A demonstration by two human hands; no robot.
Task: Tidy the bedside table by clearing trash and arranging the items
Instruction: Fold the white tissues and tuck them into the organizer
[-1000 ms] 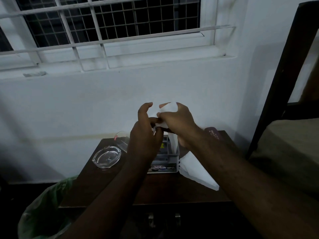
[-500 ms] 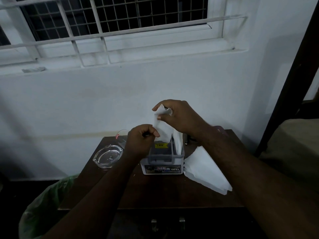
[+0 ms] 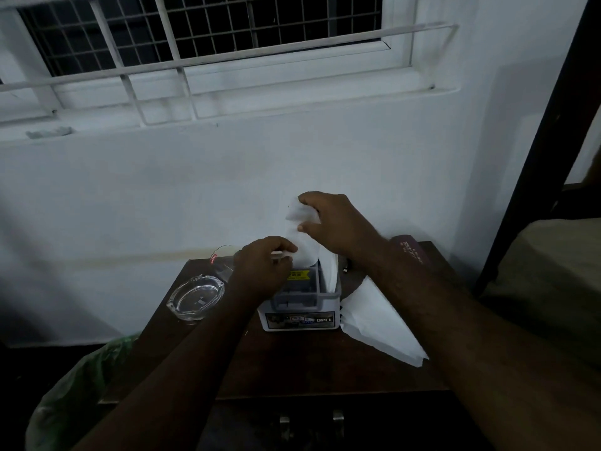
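A white paper sheet (image 3: 300, 236) stands upright in a small grey and white holder box (image 3: 300, 315) at the middle of the dark wooden bedside table (image 3: 292, 369). My right hand (image 3: 328, 222) pinches the top of the sheet. Lower down, my left hand (image 3: 263, 268) grips the sheet's lower edge just above the box. More white paper sticks up in the right side of the box. Another folded white paper (image 3: 380, 323) lies flat on the table to the right of the box.
A clear glass ashtray (image 3: 196, 297) sits at the table's left, with a clear glass with a red mark (image 3: 222, 258) behind it. A maroon object (image 3: 411, 252) lies at the back right. A green bin bag (image 3: 74, 395) hangs left of the table. A bed (image 3: 553, 278) stands at the right.
Both hands came down from chest height toward the box with the sheet. The left hand dropped to the sheet's lower edge, and the sheet now stands in the box.
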